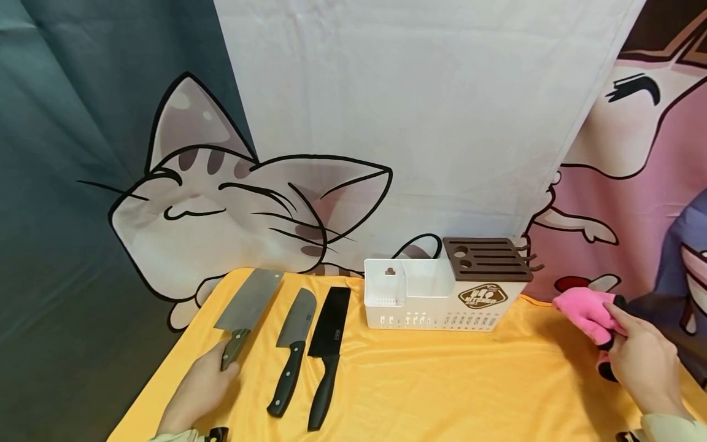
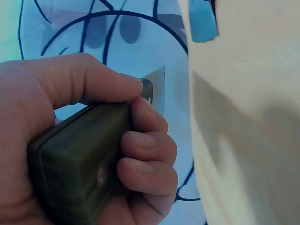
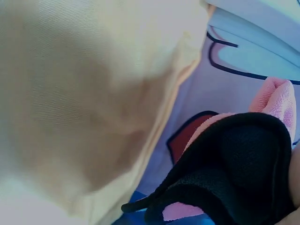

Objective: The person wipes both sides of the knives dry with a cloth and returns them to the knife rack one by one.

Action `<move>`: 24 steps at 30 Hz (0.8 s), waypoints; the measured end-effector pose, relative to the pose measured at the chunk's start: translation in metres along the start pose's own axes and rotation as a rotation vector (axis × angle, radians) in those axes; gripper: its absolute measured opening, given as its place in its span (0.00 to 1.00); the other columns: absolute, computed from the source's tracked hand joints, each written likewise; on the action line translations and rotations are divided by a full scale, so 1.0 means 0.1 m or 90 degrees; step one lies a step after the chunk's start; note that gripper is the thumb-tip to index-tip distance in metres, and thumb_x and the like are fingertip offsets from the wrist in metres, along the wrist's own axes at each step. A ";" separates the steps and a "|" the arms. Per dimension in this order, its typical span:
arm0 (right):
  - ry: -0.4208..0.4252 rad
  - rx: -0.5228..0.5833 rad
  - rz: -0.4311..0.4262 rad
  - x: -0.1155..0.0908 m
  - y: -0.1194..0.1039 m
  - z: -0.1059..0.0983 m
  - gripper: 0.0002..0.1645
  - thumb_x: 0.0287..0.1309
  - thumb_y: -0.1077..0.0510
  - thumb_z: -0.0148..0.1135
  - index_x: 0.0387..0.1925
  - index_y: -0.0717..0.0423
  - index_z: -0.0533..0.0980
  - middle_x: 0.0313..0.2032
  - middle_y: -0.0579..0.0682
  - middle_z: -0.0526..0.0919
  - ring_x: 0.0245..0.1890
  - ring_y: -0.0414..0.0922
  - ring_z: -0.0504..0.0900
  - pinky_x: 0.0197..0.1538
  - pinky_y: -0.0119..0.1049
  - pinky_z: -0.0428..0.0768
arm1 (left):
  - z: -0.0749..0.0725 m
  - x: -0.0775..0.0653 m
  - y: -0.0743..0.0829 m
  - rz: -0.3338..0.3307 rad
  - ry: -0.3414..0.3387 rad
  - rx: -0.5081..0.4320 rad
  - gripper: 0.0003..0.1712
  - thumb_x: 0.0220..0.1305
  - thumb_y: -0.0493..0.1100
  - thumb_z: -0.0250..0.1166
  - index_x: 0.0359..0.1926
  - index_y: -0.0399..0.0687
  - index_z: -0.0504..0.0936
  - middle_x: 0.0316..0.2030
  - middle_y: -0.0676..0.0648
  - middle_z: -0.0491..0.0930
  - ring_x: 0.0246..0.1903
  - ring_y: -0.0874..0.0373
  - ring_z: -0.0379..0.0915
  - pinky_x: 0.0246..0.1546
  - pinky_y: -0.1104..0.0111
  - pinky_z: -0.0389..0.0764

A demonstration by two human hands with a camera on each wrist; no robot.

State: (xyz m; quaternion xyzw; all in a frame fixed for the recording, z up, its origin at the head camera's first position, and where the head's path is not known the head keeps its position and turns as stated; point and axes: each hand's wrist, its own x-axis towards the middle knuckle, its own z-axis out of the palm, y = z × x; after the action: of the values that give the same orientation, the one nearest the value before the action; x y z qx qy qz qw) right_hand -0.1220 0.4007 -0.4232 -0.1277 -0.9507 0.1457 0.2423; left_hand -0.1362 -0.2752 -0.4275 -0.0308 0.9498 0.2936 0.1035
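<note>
My left hand (image 1: 199,383) grips the green-brown handle of a cleaver (image 1: 251,301) at the left of the table. In the left wrist view the fingers curl round that handle (image 2: 79,164), with the thumb along its top. To the cleaver's right lie a grey-bladed knife (image 1: 298,319) with a riveted black handle and an all-black knife (image 1: 331,331), blades pointing away from me. At the far right, my right hand (image 1: 646,356) pinches a soft pink fleece thing with black parts (image 1: 585,310). Its black side (image 3: 234,159) fills much of the right wrist view's lower right.
A white knife holder (image 1: 409,313) with a brown slotted top (image 1: 486,259) and side hooks stands at the table's back edge. A yellow cloth (image 1: 420,387) covers the table. Behind it hangs a cartoon-print curtain (image 1: 442,123).
</note>
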 end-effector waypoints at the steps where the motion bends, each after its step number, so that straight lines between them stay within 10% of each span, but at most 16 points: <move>1: 0.004 0.002 0.005 -0.01 -0.02 -0.02 0.30 0.58 0.73 0.51 0.64 0.66 0.70 0.53 0.78 0.72 0.51 0.76 0.70 0.50 0.72 0.67 | -0.01 -0.01 0.02 0.000 0.002 0.002 0.33 0.72 0.41 0.54 0.71 0.27 0.59 0.63 0.26 0.70 0.62 0.29 0.67 0.53 0.39 0.73; 9: 0.077 0.032 0.027 -0.08 -0.21 -0.18 0.31 0.58 0.73 0.46 0.64 0.63 0.73 0.55 0.73 0.74 0.55 0.72 0.72 0.54 0.70 0.65 | -0.12 -0.11 0.19 -0.013 0.008 0.005 0.36 0.71 0.41 0.56 0.73 0.27 0.58 0.62 0.28 0.72 0.44 0.43 0.77 0.40 0.54 0.77; 15: 0.153 0.075 0.000 -0.12 -0.39 -0.28 0.31 0.56 0.74 0.46 0.60 0.60 0.78 0.54 0.69 0.78 0.55 0.68 0.75 0.54 0.67 0.67 | -0.17 -0.20 0.32 -0.022 0.004 -0.027 0.34 0.70 0.41 0.58 0.72 0.31 0.62 0.46 0.37 0.80 0.23 0.53 0.66 0.26 0.63 0.68; 20: 0.243 0.123 -0.065 -0.18 -0.56 -0.31 0.30 0.56 0.73 0.49 0.57 0.55 0.82 0.51 0.65 0.82 0.63 0.34 0.73 0.66 0.29 0.65 | -0.16 -0.27 0.41 -0.001 0.010 -0.043 0.33 0.68 0.39 0.60 0.71 0.33 0.66 0.44 0.42 0.80 0.22 0.54 0.64 0.26 0.63 0.67; 24: 0.286 0.135 -0.083 -0.23 -0.68 -0.37 0.28 0.57 0.71 0.49 0.56 0.55 0.82 0.50 0.65 0.82 0.62 0.34 0.74 0.62 0.23 0.65 | -0.14 -0.34 0.49 0.036 0.038 -0.018 0.32 0.65 0.39 0.63 0.69 0.36 0.70 0.34 0.47 0.78 0.23 0.55 0.63 0.27 0.65 0.66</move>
State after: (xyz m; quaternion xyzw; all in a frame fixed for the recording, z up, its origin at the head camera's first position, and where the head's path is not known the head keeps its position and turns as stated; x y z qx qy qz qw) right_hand -0.0962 0.3390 -0.3789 -0.0693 -0.8586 0.1965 0.4684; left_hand -0.1114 -0.2428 -0.3826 -0.0141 0.9488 0.3086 0.0667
